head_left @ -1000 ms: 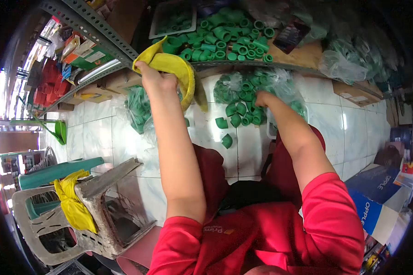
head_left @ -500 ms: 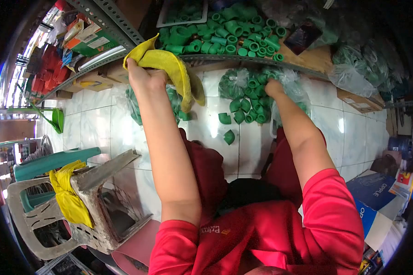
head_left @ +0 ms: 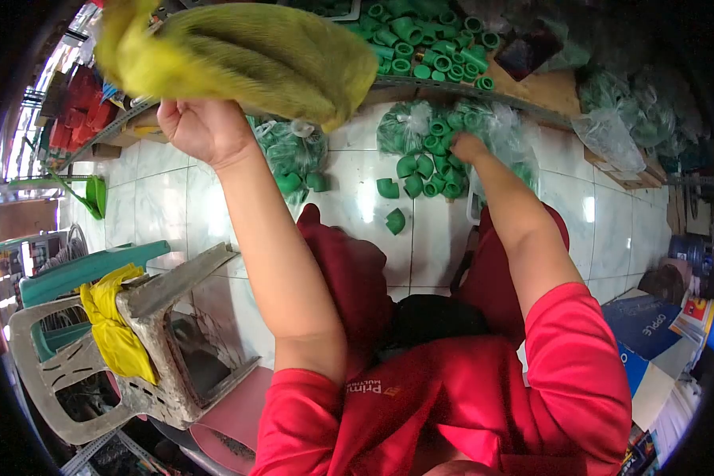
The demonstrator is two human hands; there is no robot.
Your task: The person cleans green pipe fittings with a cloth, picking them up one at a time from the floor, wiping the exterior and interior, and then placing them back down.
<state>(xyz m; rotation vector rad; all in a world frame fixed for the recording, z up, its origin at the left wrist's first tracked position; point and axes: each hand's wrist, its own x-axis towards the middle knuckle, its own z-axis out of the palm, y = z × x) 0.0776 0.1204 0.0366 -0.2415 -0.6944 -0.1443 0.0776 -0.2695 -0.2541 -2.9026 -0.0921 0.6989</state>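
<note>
My left hand (head_left: 206,131) is raised at the upper left, its fingers closed on a yellow cloth (head_left: 270,59). The cloth is spread wide and blurred by motion, hiding part of the shelf behind it. My right hand (head_left: 470,148) reaches down to a heap of green pipe fittings (head_left: 435,163) on the tiled floor. Its fingers look curled against the fittings, and what they grip, if anything, is hidden. A loose green elbow fitting (head_left: 395,221) lies nearer my knees. Clear plastic bags of fittings, one bag (head_left: 293,147) on the left, stand around the heap.
More green fittings (head_left: 428,51) fill a low metal-edged shelf ahead. A worn plastic chair (head_left: 159,333) lies tipped at left with another yellow cloth (head_left: 119,325) over it. At right are a blue box (head_left: 646,325) and a bagged carton (head_left: 623,163). A green dustpan (head_left: 95,197) stands far left.
My left hand has moved left and slightly up; the yellow cloth has swung up and spread out across the shelf. My right hand stays by the heap, with only a slight shift.
</note>
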